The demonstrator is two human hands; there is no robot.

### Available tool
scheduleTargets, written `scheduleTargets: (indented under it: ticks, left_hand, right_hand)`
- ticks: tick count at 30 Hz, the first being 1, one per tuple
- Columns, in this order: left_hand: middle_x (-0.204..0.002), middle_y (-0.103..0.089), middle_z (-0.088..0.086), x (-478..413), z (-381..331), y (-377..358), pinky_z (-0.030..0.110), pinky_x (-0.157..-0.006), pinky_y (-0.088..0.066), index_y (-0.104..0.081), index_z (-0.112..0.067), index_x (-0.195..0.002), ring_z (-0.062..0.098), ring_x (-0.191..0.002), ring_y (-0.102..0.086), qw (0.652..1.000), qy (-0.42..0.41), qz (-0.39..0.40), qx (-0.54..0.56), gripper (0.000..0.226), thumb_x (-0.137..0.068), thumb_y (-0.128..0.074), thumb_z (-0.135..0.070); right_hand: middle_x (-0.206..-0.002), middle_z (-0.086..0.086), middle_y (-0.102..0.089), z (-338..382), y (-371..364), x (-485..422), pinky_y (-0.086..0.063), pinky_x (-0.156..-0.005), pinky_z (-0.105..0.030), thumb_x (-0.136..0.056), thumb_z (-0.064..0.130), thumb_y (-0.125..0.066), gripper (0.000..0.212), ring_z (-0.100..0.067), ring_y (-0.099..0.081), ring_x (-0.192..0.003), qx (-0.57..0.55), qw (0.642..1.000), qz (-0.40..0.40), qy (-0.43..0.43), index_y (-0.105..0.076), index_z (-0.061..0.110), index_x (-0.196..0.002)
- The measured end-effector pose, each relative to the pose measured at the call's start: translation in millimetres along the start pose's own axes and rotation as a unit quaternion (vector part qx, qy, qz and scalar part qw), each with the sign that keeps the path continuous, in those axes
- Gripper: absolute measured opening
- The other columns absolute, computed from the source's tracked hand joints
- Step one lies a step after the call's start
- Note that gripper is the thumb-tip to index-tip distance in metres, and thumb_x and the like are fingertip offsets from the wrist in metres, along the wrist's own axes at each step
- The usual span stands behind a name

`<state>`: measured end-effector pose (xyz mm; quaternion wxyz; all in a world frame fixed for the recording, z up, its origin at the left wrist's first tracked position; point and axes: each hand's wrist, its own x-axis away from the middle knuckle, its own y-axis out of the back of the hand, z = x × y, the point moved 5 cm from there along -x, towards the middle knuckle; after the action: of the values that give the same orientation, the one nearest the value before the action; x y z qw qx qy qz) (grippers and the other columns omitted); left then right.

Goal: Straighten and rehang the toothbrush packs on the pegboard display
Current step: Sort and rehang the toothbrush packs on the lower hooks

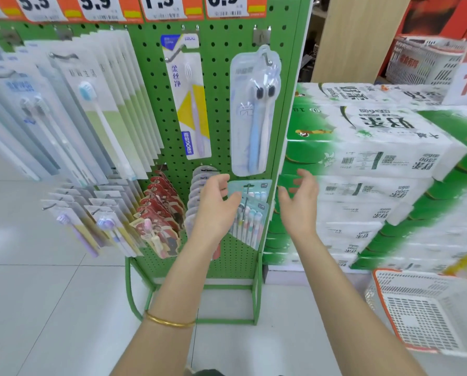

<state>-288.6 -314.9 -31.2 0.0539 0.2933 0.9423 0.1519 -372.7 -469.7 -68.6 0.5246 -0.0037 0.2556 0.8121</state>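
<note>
The teal card packs of pastel toothbrushes [250,218] hang on a low peg between the two hands. The front one slants off-vertical over the one behind, so this peg looks not yet straightened. The left hand [216,203] is unclenched, with its curved fingertips at the packs' left edge. The right hand [298,203] hovers just beside them, released and holding nothing. Above the hands, a clear blister pack of two toothbrushes [254,112] hangs fairly straight on the green perforated metal pegboard display [221,104]. Left of the left hand, red-printed card packs [161,210] fan out and may need tidying too.
</note>
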Motion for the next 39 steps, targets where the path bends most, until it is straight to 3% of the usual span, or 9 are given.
scheduleTargets:
  ticks: [3,6,9,14,17,20,30,36,39]
  left_hand:
    - [-0.13,-0.045,-0.007,8.0,22.2,-11.2,0.023,-0.092,-0.037,-0.041,-0.016,-0.137,0.004,-0.111,-0.044,0.999,0.048,0.016,0.01,0.042,-0.096,-0.049,-0.011]
    - [-0.102,-0.046,-0.012,13.6,36.9,-18.3,0.038,-0.083,-0.046,-0.047,-0.023,-0.115,0.019,-0.088,-0.053,0.997,0.073,0.029,-0.004,0.025,-0.095,-0.047,-0.008]
    - [-0.116,-0.05,-0.008,16.5,50.7,-17.9,0.044,-0.092,-0.046,-0.046,-0.016,-0.13,0.04,-0.109,-0.057,0.994,0.105,0.036,-0.003,0.035,-0.096,-0.047,-0.009]
    - [-0.129,-0.055,0.006,15.6,74.8,-9.7,0.013,-0.071,-0.04,-0.044,-0.018,-0.133,0.017,-0.113,-0.056,0.991,0.127,0.047,-0.019,0.04,-0.094,-0.048,-0.012]
    - [-0.131,-0.053,0.002,12.6,81.6,-6.1,0.028,-0.088,-0.048,-0.046,-0.016,-0.134,0.022,-0.114,-0.057,0.991,0.128,0.043,-0.007,0.04,-0.094,-0.049,-0.012]
    - [-0.125,-0.051,-0.006,11.4,85.2,-3.5,0.04,-0.102,-0.044,-0.046,-0.018,-0.133,0.02,-0.116,-0.056,0.989,0.14,0.039,0.003,0.038,-0.095,-0.049,-0.012]
    - [-0.118,-0.054,-0.004,12.6,95.7,-1.7,0.04,-0.103,-0.044,-0.05,-0.017,-0.125,0.017,-0.114,-0.055,0.989,0.143,0.014,0.025,0.032,-0.094,-0.052,-0.01]
    - [-0.116,-0.059,0.001,18.7,107.4,-5.1,0.044,-0.101,-0.045,-0.055,-0.011,-0.122,0.023,-0.111,-0.058,0.988,0.147,-0.02,0.035,0.029,-0.093,-0.051,-0.01]
    - [-0.12,-0.059,0.004,22.6,114.9,-8.3,0.047,-0.1,-0.045,-0.053,-0.013,-0.126,0.027,-0.112,-0.058,0.987,0.154,-0.027,0.027,0.033,-0.093,-0.05,-0.015]
  right_hand:
    - [-0.117,-0.018,-0.049,-43.2,-11.1,21.0,-0.045,-0.09,-0.037,-0.089,0.001,-0.054,0.045,-0.036,-0.053,-0.108,0.011,0.993,0.068,-0.095,-0.04,-0.001,-0.133]
    - [-0.137,-0.016,-0.045,-68.6,-36.9,32.1,-0.039,-0.105,-0.039,-0.088,0.004,-0.06,0.057,-0.031,-0.045,-0.127,0.002,0.977,0.149,-0.154,-0.034,0.001,-0.139]
    - [-0.148,-0.009,-0.037,-77.2,-58.9,26.6,-0.03,-0.111,-0.035,-0.086,0.007,-0.064,0.068,-0.024,-0.035,-0.136,-0.014,0.97,0.188,-0.154,-0.029,0.006,-0.144]
    - [-0.134,-0.008,-0.054,-87.5,-80.6,13.4,-0.041,-0.1,-0.037,-0.083,0.003,-0.066,0.059,-0.024,-0.05,-0.122,-0.061,0.958,0.202,-0.193,-0.042,0.009,-0.137]
    - [-0.118,-0.007,-0.063,-87.3,-83.9,13.8,-0.046,-0.087,-0.031,-0.086,0.009,-0.066,0.038,-0.02,-0.057,-0.102,-0.063,0.96,0.196,-0.191,-0.055,0.008,-0.123]
    - [-0.111,-0.007,-0.065,-88.4,-82.8,19.7,-0.047,-0.084,-0.03,-0.089,0.009,-0.063,0.03,-0.019,-0.058,-0.095,-0.099,0.959,0.192,-0.183,-0.06,0.009,-0.119]
    - [-0.107,-0.005,-0.07,-103.9,-60.2,48.3,-0.051,-0.092,-0.046,-0.089,0.015,-0.064,0.015,-0.027,-0.065,-0.1,-0.156,0.935,0.265,-0.179,-0.066,0.018,-0.104]
    - [-0.093,0.005,-0.072,-96.7,-47.3,58.1,-0.057,-0.076,-0.035,-0.094,0.015,-0.057,0.013,-0.014,-0.069,-0.083,-0.203,0.916,0.299,-0.178,-0.066,0.02,-0.101]
    - [-0.097,0.001,-0.072,-93.2,-47.6,60.8,-0.057,-0.078,-0.038,-0.094,0.017,-0.057,0.015,-0.016,-0.069,-0.086,-0.194,0.915,0.306,-0.176,-0.065,0.013,-0.106]
